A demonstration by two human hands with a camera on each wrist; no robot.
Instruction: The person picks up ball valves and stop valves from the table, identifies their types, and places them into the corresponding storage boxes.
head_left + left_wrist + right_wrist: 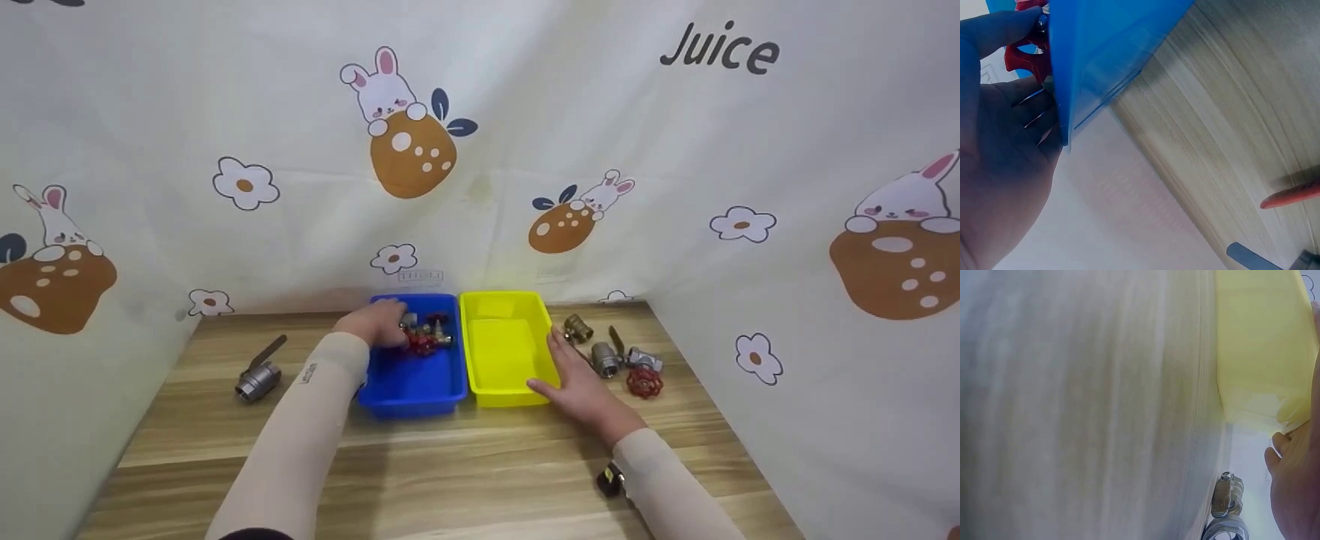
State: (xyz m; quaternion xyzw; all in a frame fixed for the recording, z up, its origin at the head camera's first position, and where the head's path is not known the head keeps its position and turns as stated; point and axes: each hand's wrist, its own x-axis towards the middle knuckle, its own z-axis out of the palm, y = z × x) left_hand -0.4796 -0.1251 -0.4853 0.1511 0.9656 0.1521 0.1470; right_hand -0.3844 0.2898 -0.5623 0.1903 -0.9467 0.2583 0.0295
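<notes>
In the head view my left hand [379, 322] reaches over the left rim of the blue bin [412, 409], its fingertips partly hidden. In the left wrist view a red handwheel valve [1030, 59] lies between its thumb and fingers, gripped beside the bin wall. More valves [439, 330] with red handwheels and brass bodies lie in the back of that bin. My right hand [585, 390] rests along the right side of the yellow bin [506, 397], fingers extended and thumb at the front corner. The yellow bin's inside shows only its floor.
Left of the bins stands a lever ball valve [259, 381]. On the right lie a brass fitting [577, 328], another lever valve [606, 360] and a red handwheel valve [645, 381]. A black-ended object [610, 480] sits by my right sleeve. Printed cloth walls bound the wooden table [465, 480].
</notes>
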